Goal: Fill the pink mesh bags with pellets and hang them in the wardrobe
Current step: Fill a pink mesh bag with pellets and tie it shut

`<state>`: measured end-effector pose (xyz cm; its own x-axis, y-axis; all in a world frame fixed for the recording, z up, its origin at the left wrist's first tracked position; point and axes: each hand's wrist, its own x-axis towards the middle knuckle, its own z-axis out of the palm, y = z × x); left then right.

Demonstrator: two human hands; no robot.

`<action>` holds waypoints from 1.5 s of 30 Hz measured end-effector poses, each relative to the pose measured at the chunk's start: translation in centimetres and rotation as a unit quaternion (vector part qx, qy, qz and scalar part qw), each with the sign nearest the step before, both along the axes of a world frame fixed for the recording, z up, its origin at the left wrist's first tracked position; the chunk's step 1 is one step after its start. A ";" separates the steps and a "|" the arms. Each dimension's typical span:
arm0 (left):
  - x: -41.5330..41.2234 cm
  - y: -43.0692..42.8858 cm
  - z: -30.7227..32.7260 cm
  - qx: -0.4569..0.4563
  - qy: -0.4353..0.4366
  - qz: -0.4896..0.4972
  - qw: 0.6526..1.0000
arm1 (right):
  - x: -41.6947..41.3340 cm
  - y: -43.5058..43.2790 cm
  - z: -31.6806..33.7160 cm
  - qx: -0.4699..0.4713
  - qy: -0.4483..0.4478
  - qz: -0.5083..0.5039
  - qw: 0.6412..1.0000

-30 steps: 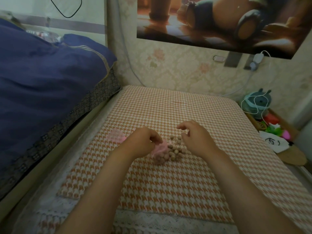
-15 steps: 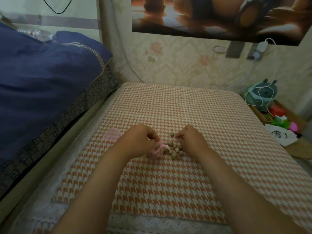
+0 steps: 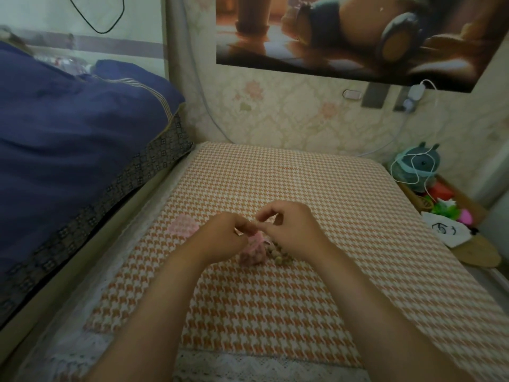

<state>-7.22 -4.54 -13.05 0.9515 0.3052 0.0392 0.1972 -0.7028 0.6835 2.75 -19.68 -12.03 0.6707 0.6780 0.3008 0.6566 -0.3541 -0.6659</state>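
Pink mesh bag (image 3: 253, 253), stuffed with pellets, sits on the cloth between the two wrists, its gathered neck pointing up into the fingers. The left hand (image 3: 223, 238) has its fingers curled, thumb and forefinger pinched on the neck from the left. The right hand (image 3: 289, 227) meets it from the other side, thumb and forefinger pinched at the same spot and the other fingers arched above. The fingertips of the two hands almost touch. Whether they pinch a drawstring or the mesh itself I cannot tell, as the frame is blurred there.

Loose pellets (image 3: 281, 256), small and brown, lie in a little heap just right of the bag, partly under the right wrist. A second pink bag (image 3: 183, 226) lies flat and limp on the cloth beyond the left hand, apart from the full one.

All of this rests on an orange-and-white houndstooth cloth (image 3: 275, 312) with a white lace hem (image 3: 220, 365) along the near edge. A dark blue quilt (image 3: 68, 133) is piled high on the left. A large poster (image 3: 358, 37) hangs on the flowered wall behind, with a white charger (image 3: 416, 91) plugged in below its right corner. At the far right a teal plush toy (image 3: 416, 166) sits wrapped in white cable.
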 end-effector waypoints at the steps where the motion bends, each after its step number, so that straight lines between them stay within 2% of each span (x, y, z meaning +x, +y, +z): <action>1: -0.1 0.0 0.0 -0.004 -0.002 0.000 1.000 | -0.7 0.2 0.2 -0.010 -0.020 0.012 1.000; 7: -0.3 0.0 0.0 -0.030 -0.011 -0.024 0.999 | -1.6 0.1 -0.2 -0.119 -0.195 0.037 0.973; 12: -0.2 0.4 0.1 -0.032 -0.015 -0.014 0.999 | -1.5 -0.1 -0.2 -0.178 -0.236 0.045 0.954; 15: 0.0 0.4 0.4 -0.012 -0.020 -0.009 1.000 | -1.2 -0.3 0.0 -0.228 -0.210 0.054 0.949; 17: 0.0 0.4 0.7 -0.005 -0.019 -0.007 1.000 | -1.1 -0.3 0.0 -0.225 -0.142 0.060 0.962; 20: 0.0 0.5 0.9 0.007 -0.008 -0.005 1.000 | -0.4 -0.5 -0.2 -0.177 -0.026 0.074 0.981; 23: -0.1 0.7 0.9 0.022 0.009 -0.006 1.000 | 1.3 -1.0 -0.6 -0.086 0.036 0.041 0.995; 25: -0.1 0.7 0.8 0.026 0.013 -0.007 1.000 | 3.0 -1.6 -1.3 -0.059 0.027 -0.016 0.998; 29: 0.2 0.6 0.7 0.029 0.015 -0.011 0.999 | 6.2 -2.8 -3.4 -0.166 -0.027 -0.097 0.981; 34: 0.8 0.6 0.3 0.012 0.021 -0.006 1.000 | 7.3 -2.0 -5.2 -0.227 -0.049 -0.087 0.969; 41: 0.8 0.5 0.2 -0.015 0.020 -0.018 1.000 | 7.8 -1.0 -6.5 -0.191 -0.032 -0.106 0.975; 45: 0.5 0.4 0.3 -0.021 0.025 -0.022 0.999 | 6.6 -0.5 -4.5 -0.083 -0.007 -0.102 0.991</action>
